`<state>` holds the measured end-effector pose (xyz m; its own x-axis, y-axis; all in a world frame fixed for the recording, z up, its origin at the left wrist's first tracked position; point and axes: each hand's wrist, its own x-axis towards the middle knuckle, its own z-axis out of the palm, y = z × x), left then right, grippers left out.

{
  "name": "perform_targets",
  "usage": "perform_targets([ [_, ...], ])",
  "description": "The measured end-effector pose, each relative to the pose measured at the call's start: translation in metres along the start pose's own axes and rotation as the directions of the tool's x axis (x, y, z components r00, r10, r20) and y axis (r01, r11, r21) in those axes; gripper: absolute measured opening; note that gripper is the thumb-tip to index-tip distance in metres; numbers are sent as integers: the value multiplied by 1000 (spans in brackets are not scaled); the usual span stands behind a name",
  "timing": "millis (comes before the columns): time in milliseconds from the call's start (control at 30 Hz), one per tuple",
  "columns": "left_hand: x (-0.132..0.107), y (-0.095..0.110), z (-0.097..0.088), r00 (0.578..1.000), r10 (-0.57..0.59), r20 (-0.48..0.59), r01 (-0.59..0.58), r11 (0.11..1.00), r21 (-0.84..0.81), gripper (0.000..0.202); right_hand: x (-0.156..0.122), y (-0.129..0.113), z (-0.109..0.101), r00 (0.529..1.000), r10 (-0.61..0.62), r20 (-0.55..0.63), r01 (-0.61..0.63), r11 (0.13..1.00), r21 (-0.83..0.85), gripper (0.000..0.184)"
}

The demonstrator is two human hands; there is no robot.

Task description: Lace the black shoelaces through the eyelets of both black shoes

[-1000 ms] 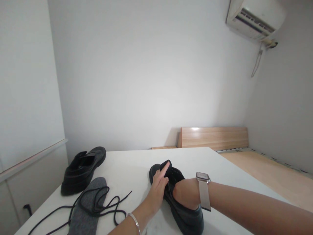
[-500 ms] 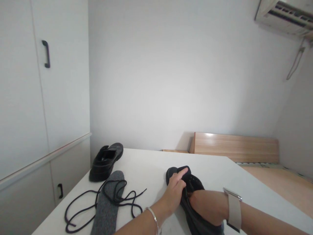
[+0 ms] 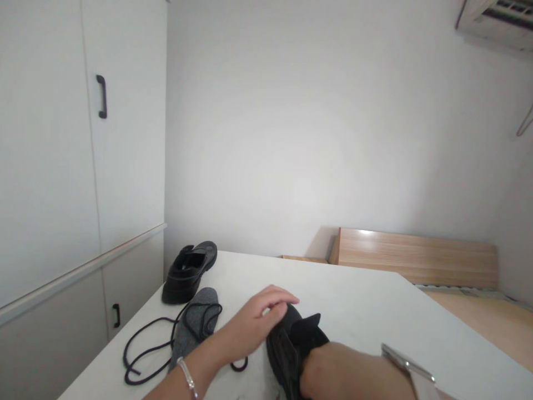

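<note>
A black shoe (image 3: 287, 344) lies near the front of the white table (image 3: 358, 300), tipped up toward me. My left hand (image 3: 250, 322) rests over the toe end of this shoe, fingers curled on it. My right hand (image 3: 333, 369) is pushed into the shoe's opening, and its fingers are hidden inside. A watch with a pale strap (image 3: 410, 372) sits on my right wrist. A second black shoe (image 3: 189, 271) stands at the table's far left. A grey insole (image 3: 194, 322) and a loose black lace (image 3: 158, 344) lie between the two shoes.
White cupboard doors with black handles (image 3: 102, 97) line the left wall beside the table. A wooden bed frame (image 3: 416, 261) stands behind the table at the right. An air conditioner (image 3: 495, 19) hangs at the top right.
The shoe has been tipped and turned toward me. My left hand slid from the tongue up over the toe. The camera has swung left, bringing more cupboard into view.
</note>
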<state>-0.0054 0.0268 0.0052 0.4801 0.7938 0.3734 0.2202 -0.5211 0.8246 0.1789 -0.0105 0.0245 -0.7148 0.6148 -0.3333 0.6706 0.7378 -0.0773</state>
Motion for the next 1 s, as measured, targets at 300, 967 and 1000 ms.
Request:
perform_targets([
  [300, -27, -60, -75, 880, -359, -311, 448, 413, 792, 23, 54, -4, -83, 948, 128, -290, -158, 984, -84, 23],
  [967, -32, -74, -81, 798, -516, -311, 513, 313, 799, 17, 121, -15, -44, 995, 58, -83, -61, 998, -31, 11],
  [1000, -33, -76, -83, 804, -507, -311, 508, 313, 803, 18, 117, -9, -48, 989, 57, -135, -52, 998, 39, 10],
])
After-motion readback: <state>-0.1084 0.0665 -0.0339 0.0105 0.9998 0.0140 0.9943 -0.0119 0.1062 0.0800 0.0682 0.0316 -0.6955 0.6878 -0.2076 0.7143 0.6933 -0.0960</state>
